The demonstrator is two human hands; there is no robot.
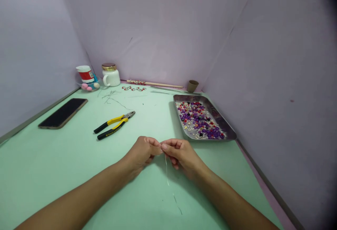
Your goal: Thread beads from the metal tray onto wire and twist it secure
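My left hand (147, 151) and my right hand (182, 154) meet at the fingertips over the table's front middle, both closed in a pinch. A thin pale wire (166, 172) hangs down from between them toward the table. Whatever else sits at the fingertips is too small to make out. Right of my hands stands a metal tray (234, 133) with many purple, red, black and pearly beads (200, 119). Pliers (115, 124) with yellow and black handles lie to the left, jaws pointing away to the right.
A phone (63, 113) lies at left. Behind it are a bowl (96, 82) with a red-and-white tub (85, 74) and a lidded white mug (112, 77). Wire scraps (109, 96), beaded wire pieces (134, 88), a wooden stick (163, 84) and a small brown cup (192, 86) lie toward the back wall.
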